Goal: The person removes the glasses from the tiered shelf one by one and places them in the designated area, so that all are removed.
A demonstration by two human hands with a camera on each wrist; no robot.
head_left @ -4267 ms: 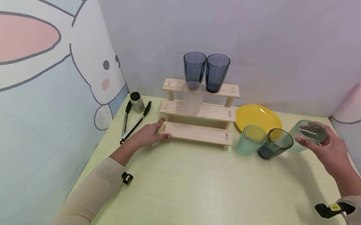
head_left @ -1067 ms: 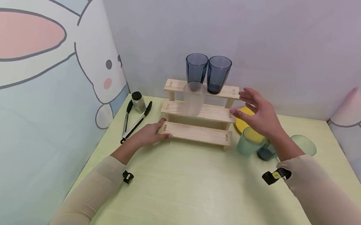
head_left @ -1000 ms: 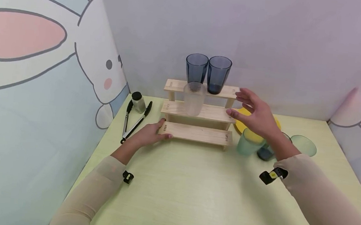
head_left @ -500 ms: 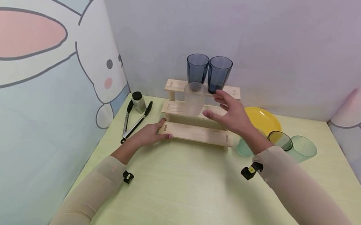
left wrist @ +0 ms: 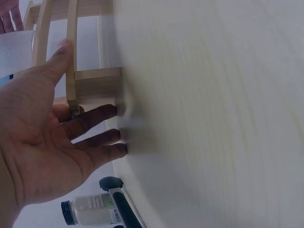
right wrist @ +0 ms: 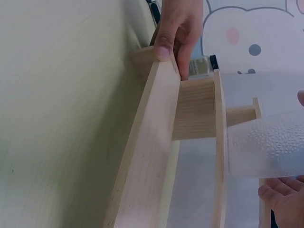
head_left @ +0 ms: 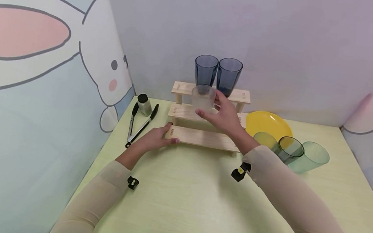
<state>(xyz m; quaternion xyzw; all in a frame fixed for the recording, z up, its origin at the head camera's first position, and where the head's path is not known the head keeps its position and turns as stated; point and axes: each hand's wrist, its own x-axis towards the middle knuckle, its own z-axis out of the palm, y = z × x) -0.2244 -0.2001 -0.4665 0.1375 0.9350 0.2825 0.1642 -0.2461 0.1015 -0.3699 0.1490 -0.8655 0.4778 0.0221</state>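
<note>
In the head view my left hand (head_left: 158, 138) grips the left end of the lowest step of a three-step wooden rack (head_left: 204, 138). The left wrist view shows that thumb on the step and the index finger tucked under its end. My right hand (head_left: 224, 114) has its thumb in front of a frosted tumbler (head_left: 202, 97) and its fingers at the tumbler's right side. The tumbler (right wrist: 261, 147) is upright at the middle step, between the spread thumb and fingertips (right wrist: 270, 187) in the right wrist view. Two blue glasses (head_left: 230, 76) stand on the top step.
Right of the rack lies a yellow plate (head_left: 272, 125). In front of it are a green glass (head_left: 267, 139), a smoky dark glass (head_left: 289, 152) and another green glass (head_left: 309, 159). Tongs (head_left: 142, 129) and a black-capped jar (head_left: 145, 107) lie to the left.
Earlier the right hand held the rightmost green glass. That glass now stands on the table, and the hand has moved left to the frosted tumbler. The left hand has stayed on the rack.
</note>
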